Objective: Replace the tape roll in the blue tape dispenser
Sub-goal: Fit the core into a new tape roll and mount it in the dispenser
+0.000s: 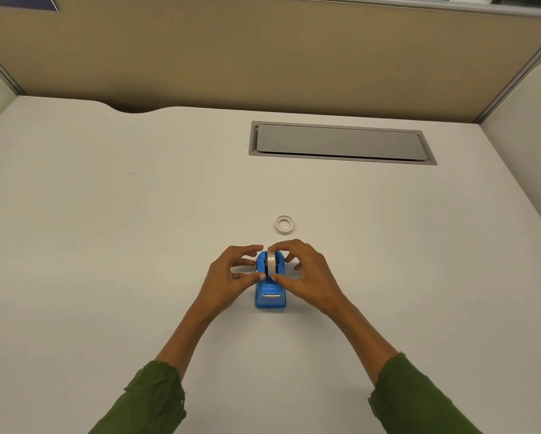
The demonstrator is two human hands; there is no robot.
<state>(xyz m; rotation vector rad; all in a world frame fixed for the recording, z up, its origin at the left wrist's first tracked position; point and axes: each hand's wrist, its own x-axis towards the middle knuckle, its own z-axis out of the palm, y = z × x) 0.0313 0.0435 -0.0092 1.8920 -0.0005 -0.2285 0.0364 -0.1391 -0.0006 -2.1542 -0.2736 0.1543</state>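
Observation:
A blue tape dispenser (270, 296) stands on the white desk (106, 245), its cutter end toward me. A tape roll (272, 263) sits upright in its cradle. My left hand (228, 277) is on the dispenser's left side, thumb and index fingertip pinching the roll's edge. My right hand (303, 274) mirrors it on the right, thumb at the roll's near edge and index finger over the top. A small white empty tape core (284, 224) lies flat on the desk just beyond the hands.
A grey cable-tray lid (341, 142) is set into the desk at the back right. Beige partition walls (263, 57) close off the far side and both corners.

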